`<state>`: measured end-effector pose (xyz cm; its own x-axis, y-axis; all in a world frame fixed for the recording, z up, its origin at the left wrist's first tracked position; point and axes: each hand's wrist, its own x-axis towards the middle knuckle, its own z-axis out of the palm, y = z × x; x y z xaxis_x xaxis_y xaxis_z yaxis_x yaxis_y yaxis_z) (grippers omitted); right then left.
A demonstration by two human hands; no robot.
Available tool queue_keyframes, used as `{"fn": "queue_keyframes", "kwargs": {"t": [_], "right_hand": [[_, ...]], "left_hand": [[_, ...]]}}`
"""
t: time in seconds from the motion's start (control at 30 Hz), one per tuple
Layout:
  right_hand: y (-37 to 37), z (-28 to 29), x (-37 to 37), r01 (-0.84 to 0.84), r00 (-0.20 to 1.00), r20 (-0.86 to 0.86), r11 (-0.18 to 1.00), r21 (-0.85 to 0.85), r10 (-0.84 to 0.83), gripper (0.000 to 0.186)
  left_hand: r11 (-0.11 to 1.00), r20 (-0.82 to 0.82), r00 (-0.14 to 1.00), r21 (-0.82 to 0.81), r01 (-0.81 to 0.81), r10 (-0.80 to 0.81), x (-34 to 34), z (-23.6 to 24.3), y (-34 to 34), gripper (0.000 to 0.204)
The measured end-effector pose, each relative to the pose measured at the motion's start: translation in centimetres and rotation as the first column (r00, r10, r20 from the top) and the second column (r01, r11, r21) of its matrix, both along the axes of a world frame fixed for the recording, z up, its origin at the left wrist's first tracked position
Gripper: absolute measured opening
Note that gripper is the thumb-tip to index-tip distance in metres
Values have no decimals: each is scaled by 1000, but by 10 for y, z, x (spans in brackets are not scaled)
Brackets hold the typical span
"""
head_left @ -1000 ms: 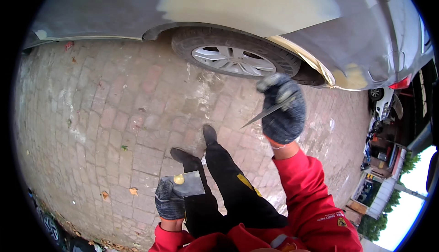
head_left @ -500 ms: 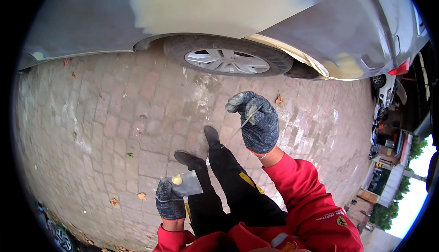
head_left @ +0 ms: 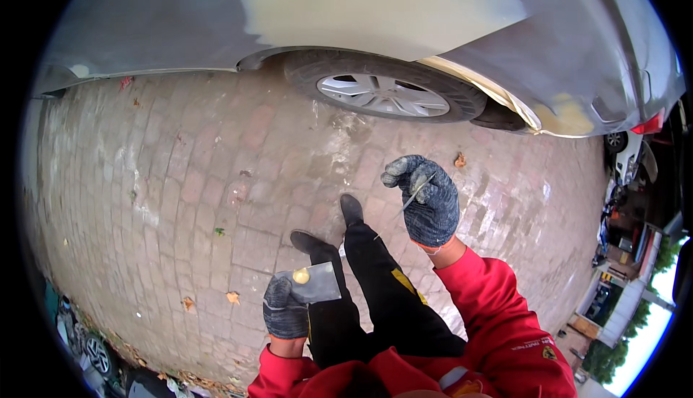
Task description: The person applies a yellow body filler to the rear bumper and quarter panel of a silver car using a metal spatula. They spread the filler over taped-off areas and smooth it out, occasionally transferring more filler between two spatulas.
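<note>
Low and left of centre, my left hand [head_left: 286, 310], in a grey knit glove, grips a flat grey plate [head_left: 322, 287] by its left edge. A round dab of pale yellow paste [head_left: 301, 275], like body filler, sits on the plate's top. My right hand [head_left: 426, 202], gloved alike and stained pale at the fingers, is closed around a thin flat blade, perhaps a putty spreader [head_left: 416, 197], seen nearly edge-on. Both hands are apart from the grey car [head_left: 166, 15], whose side carries a wide cream-yellow filler patch [head_left: 375, 5] above the wheel [head_left: 386, 95].
Brick paving [head_left: 195, 174] with scattered dry leaves [head_left: 232, 298] lies between me and the car. Masking paper [head_left: 484, 84] edges the panel right of the wheel. Behind on the left stands another vehicle's wheel [head_left: 99, 353]; a white car [head_left: 628, 156] is at the far right.
The view has shifted, so the car and both hands sit further right in the picture. My right hand is slightly lower, a little further from the car. Both hands keep their grips.
</note>
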<state>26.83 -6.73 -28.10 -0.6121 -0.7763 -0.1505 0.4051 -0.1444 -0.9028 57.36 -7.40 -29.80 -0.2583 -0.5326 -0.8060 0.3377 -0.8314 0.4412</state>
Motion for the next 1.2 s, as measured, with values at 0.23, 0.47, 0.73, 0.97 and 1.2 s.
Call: {"fn": "queue_keyframes", "kwargs": {"t": [0.23,0.47,0.73,0.97,1.2], "right_hand": [[-17,-3,48,-161,987,29,977,142,158,21],[-25,-26,105,-290,936,245,947,135,252,31],[-69,-8,209,-600,793,333,750,279,510,46],[-171,-27,309,-735,667,406,640,223,625,38],[-279,-58,374,-791,570,550,587,169,610,40]], "left_hand": [[1000,32,999,13,18,-19,18,2,1,18],[961,-63,964,119,-251,260,60,4,10,15],[910,-100,907,-25,-413,409,161,31,1,15],[815,48,817,-125,-566,574,250,37,-46,16],[828,82,825,-83,-554,560,308,52,-160,21]]}}
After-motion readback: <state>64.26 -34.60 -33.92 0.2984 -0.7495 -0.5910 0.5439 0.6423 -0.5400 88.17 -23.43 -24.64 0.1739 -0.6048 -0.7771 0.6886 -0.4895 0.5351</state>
